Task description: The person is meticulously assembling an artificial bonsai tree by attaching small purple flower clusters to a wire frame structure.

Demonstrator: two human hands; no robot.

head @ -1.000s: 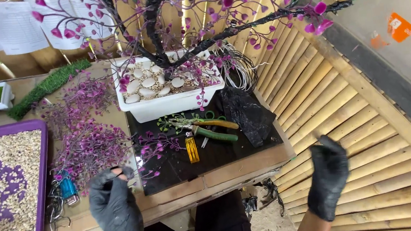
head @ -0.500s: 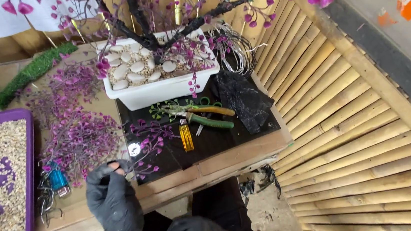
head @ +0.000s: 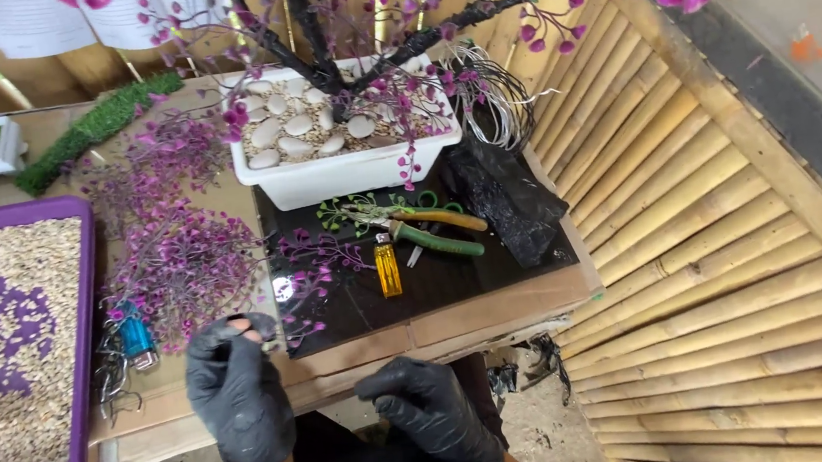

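A head-worn camera looked down at a cluttered wooden bench [head: 500, 318] where a person in black gloves worked. The left hand [head: 238, 390] was raised over the bench's front edge, its fingers [head: 240, 330] pinched on something small at the tips; it was too small to tell what it was. The right hand [head: 433, 412] hung lower, in front of the bench and below its edge, the fingers loosely curled and grasping nothing that could be seen.

Just beyond the left hand lay a heap of purple bead sprigs [head: 178, 263], spreading toward the back of the bench. A blue lighter [head: 137, 340] rested just left of that hand, beside a tangle of bent wire [head: 109, 381]. Farther left sat a purple tray [head: 83, 293] filled with pale gravel, with a patch of purple beads on it.

At the middle, a dark glossy sheet [head: 436, 279] covered part of the bench. On it lay a small yellow lighter [head: 388, 268], pliers with green and orange handles [head: 436, 234], and a crumpled black plastic bag [head: 504, 202]. Behind them stood a white rectangular planter [head: 345, 172] topped with pale pebbles, holding an artificial tree with a dark wrapped trunk [head: 306, 30] and purple blossoms. A strip of green artificial grass [head: 99, 125] lay at the back left. A slatted bamboo panel [head: 735, 260] filled the right side.
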